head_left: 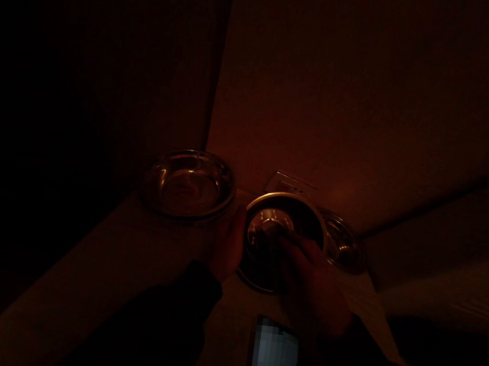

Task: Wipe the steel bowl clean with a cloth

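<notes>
The scene is very dark. A shiny metal bowl (290, 197) stands in the middle, tilted a little towards me. My left hand (228, 246) grips its left side, thumb up along the rim. Over the bowl's right side reaches my right hand (311, 274), its fingers closed and pointing down into the inside. Something dark seems to be under those fingertips, but shadow hides what it is. To the left of my left hand sits a wide, shallow metal dish (187, 191). Another metal dish (344, 243) shows behind the bowl on the right, partly covered by it.
A phone (277, 359) with a lit, blurred screen lies near the front of the pale tabletop (93, 283). Behind the bowl, a socket plate (293, 184) is set at the foot of the wall (348, 101). The table's left edge drops off into darkness.
</notes>
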Motion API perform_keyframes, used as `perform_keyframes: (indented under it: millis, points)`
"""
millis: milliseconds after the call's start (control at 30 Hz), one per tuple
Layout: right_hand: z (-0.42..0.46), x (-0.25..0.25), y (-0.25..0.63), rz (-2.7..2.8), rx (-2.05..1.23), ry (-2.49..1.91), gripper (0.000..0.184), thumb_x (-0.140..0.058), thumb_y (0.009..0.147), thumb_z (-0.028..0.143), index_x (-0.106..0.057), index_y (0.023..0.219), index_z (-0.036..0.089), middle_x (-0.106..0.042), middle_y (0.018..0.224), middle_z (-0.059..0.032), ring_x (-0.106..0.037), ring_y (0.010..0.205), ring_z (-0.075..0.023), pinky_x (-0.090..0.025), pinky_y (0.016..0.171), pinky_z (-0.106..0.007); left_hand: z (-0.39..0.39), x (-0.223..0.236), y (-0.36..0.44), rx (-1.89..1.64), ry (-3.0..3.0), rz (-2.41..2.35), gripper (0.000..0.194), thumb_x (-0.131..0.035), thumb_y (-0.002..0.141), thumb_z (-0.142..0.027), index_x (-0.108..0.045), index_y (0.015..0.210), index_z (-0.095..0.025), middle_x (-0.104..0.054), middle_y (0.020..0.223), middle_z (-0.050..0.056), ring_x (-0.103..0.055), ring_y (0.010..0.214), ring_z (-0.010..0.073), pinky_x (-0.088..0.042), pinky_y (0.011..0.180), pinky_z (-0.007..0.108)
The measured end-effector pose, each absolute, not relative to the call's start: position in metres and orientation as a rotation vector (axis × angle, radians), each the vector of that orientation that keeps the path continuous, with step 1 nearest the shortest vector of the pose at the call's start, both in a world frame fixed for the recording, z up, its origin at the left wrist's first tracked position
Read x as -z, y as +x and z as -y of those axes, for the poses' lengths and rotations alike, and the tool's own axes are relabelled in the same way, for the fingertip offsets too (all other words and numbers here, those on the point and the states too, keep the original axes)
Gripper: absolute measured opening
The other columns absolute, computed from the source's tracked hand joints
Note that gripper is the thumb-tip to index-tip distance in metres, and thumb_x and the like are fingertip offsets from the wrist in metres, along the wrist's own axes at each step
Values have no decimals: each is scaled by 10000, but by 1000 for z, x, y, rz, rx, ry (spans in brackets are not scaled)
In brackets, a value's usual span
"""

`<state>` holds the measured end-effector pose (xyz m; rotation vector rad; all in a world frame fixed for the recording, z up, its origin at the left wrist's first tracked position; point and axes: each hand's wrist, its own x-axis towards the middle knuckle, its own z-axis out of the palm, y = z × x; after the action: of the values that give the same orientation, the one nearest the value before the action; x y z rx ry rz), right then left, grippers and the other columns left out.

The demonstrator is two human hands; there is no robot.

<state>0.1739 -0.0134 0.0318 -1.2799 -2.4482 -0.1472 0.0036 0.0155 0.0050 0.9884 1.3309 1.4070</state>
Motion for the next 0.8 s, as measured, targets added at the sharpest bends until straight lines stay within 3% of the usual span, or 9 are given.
perform_keyframes:
  millis: [200, 433, 633, 800]
  points:
    - [-5, -33, 147, 2683, 275, -1309, 401, -509, 862, 42, -598, 1242, 133, -560, 1299, -169, -464, 1215, -323, -463, 989, -501, -18, -2, 4, -1482, 1024, -1326, 418, -331, 922, -438, -646, 985, -170, -697, 1051, 64, -608, 1055, 216, -412, 1008, 348]
    - [13, -45, 163, 2949, 61, -1286, 335, -532, 824, -14, -688, 1073, 145, -648, 1143, -127, -571, 1075, -260, -535, 910, -422, -15, -3, 4, -1366, 945, -1365, 505, -336, 894, -559, -669, 947, -182, -714, 969, 76, -636, 984, 248, -447, 952, 374]
    - [3, -42, 156, 2716, 266, -1126, 429, -532, 863, 34, -572, 1277, 136, -580, 1298, -148, -488, 1230, -293, -480, 994, -475, -16, 1, 4, -1406, 1012, -1345, 447, -380, 889, -526, -679, 930, -197, -712, 1032, 89, -636, 982, 245, -457, 947, 365]
    - [-5, -31, 139, 2845, 148, -1075, 430, -483, 872, 11, -564, 1283, 109, -541, 1366, -144, -470, 1262, -283, -477, 1004, -473, -17, 0, 3, -1406, 955, -1366, 467, -364, 897, -512, -669, 978, -169, -706, 1044, 82, -629, 995, 253, -447, 954, 402]
